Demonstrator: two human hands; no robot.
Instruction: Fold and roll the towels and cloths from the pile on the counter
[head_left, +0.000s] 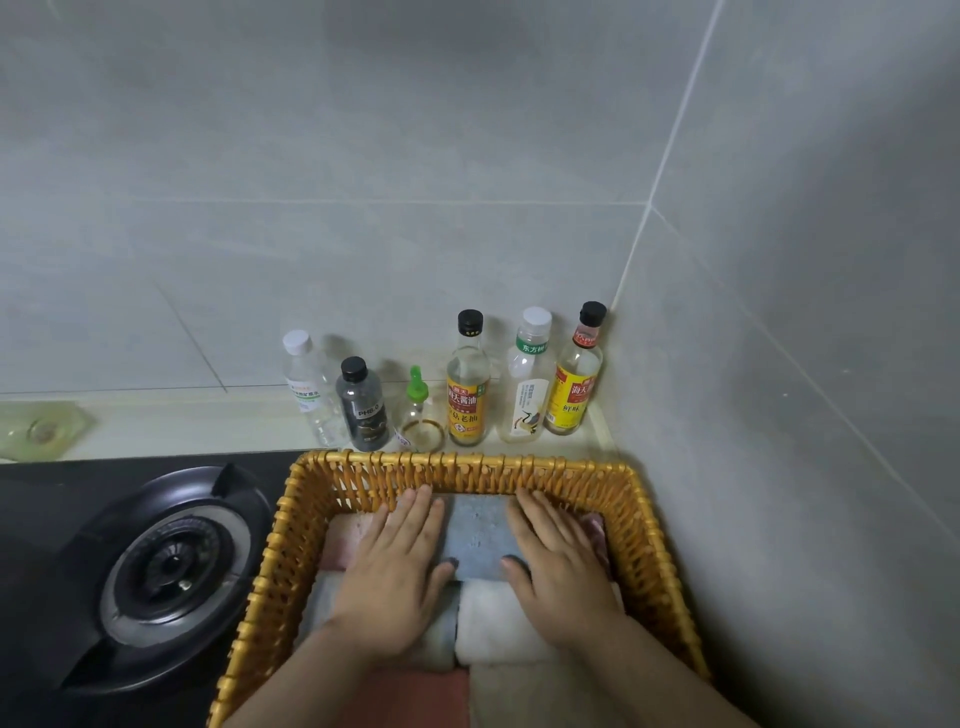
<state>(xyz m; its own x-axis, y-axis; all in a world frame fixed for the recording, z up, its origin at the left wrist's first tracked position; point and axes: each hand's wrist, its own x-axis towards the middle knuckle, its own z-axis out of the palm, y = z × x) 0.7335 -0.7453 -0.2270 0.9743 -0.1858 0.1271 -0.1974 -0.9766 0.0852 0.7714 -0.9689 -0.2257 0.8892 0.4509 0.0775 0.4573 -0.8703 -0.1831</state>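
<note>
A yellow wicker basket holds several rolled and folded cloths. A blue-grey cloth lies at its far end. My left hand lies flat on the cloth's left side with straight fingers. My right hand lies flat on its right side. A pale pink cloth sits to the left and a mauve cloth to the right. A white roll lies nearer me between my wrists, and a salmon cloth is at the near end.
A black gas hob with a round burner is left of the basket. Several bottles stand in a row along the tiled back wall. A tiled side wall rises close on the right. A green dish sits far left.
</note>
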